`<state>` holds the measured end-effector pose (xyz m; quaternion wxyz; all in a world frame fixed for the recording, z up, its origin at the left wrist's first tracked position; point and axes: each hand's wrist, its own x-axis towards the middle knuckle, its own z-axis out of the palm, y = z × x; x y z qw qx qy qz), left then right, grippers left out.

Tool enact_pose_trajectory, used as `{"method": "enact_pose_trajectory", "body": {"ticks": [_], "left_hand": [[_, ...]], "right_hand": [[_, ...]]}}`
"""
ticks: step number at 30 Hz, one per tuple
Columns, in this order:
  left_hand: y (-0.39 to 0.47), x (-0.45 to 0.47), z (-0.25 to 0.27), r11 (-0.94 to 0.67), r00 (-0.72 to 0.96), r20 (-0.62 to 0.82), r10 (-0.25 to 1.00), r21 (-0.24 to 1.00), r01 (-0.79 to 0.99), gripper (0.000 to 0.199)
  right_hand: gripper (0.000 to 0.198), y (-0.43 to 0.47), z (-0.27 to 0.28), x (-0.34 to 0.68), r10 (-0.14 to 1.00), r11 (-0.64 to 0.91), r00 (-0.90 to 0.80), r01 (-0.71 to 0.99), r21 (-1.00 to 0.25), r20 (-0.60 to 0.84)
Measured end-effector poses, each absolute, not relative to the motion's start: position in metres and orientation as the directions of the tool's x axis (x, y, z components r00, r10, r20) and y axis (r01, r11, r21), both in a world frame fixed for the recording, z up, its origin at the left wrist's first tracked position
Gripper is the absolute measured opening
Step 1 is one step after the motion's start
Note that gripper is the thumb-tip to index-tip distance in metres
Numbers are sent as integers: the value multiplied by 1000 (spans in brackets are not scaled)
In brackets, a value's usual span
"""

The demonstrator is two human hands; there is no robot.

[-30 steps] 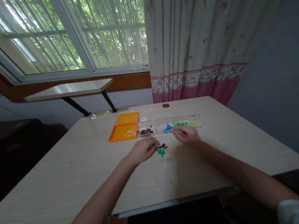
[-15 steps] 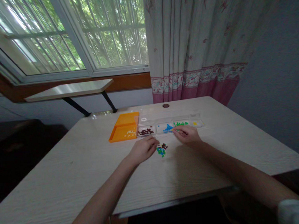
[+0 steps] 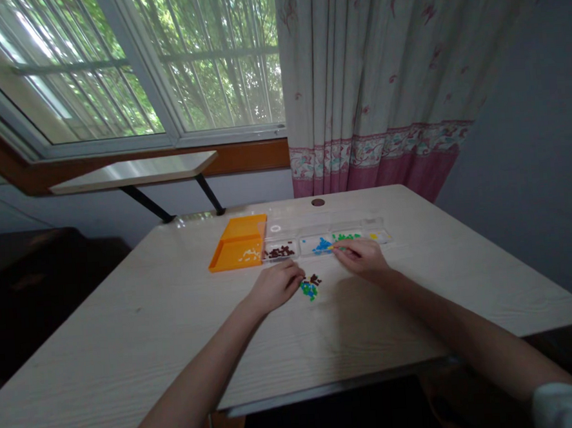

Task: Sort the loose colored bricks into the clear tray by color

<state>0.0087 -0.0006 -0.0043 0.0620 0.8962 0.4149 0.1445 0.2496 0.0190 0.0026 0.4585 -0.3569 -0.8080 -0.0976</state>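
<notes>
My right hand point(image 3: 363, 258) is pinched shut on a thin yellow thing point(image 3: 331, 247), whose kind is too small to tell. Its tip lies at the blue pieces point(image 3: 322, 245) in a compartment of the clear plastic box point(image 3: 305, 249). On the table in front of the box is a small cluster of green and blue pieces point(image 3: 309, 291), with brown pieces point(image 3: 314, 280) along its far side. My left hand point(image 3: 277, 285) rests at the cluster's left edge, fingers pressed together; whatever they hold is hidden.
Left of the clear box lies an open orange case point(image 3: 221, 257) with white pieces point(image 3: 248, 253) inside. Other compartments hold brown pieces point(image 3: 279, 251), green pieces point(image 3: 346, 237) and yellow pieces point(image 3: 373, 236). A raised shelf point(image 3: 138, 170) stands at the table's back left, below the window.
Hardly anything differs. My right hand has shifted very slightly right, with the yellow thing still at the blue pieces. My left hand stays beside the cluster.
</notes>
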Motion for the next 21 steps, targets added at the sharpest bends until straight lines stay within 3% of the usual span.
{"method": "enact_pose_trajectory", "body": {"ticks": [3,5,8,12,16,21], "left_hand": [[0,8,-6,-655,620,213,755,247,714,22],[1,7,-7,-656,619,216,755,255,710,21],[1,7,-7,-652,616,216,758,255,714,21],[1,8,-7,-653,618,213,757,254,713,20],[1,8,-7,-654,621,207,756,252,713,19],[0,8,-5,-661,625,214,751,261,704,18]], "right_hand": [[24,28,13,267,560,694,-419,708,-129,715],[26,37,20,286,671,632,-444,761,-146,594],[25,52,27,321,833,466,-373,871,-155,408],[24,69,23,362,927,318,-269,933,-168,261],[22,76,17,384,958,241,-203,953,-181,204],[28,74,22,375,949,226,-173,956,-186,265]]}}
